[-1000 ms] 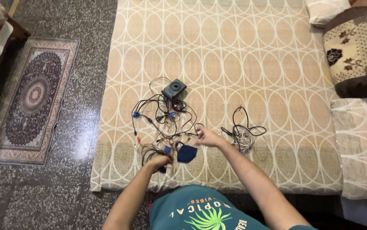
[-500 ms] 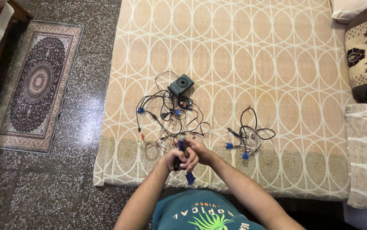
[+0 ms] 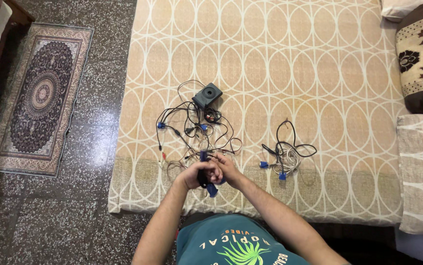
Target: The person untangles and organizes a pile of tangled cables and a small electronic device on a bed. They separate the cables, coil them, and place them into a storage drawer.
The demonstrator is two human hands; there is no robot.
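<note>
Both hands, left hand and right hand, clamped on blue-plugged cable; one cable bundle set aside, tangled cable pile by small speaker remains unsorted.

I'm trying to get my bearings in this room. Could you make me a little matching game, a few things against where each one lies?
Things:
1. small dark speaker
2. separate cable bundle
3. patterned rug
4. blue-ended cable

Places:
A. on the stone floor, left of the bed
B. held in both hands at the bed's near edge
C. at the far end of the tangled wires
D. alone on the bedspread, right of the hands

Pairs: 1-C, 2-D, 3-A, 4-B
</note>
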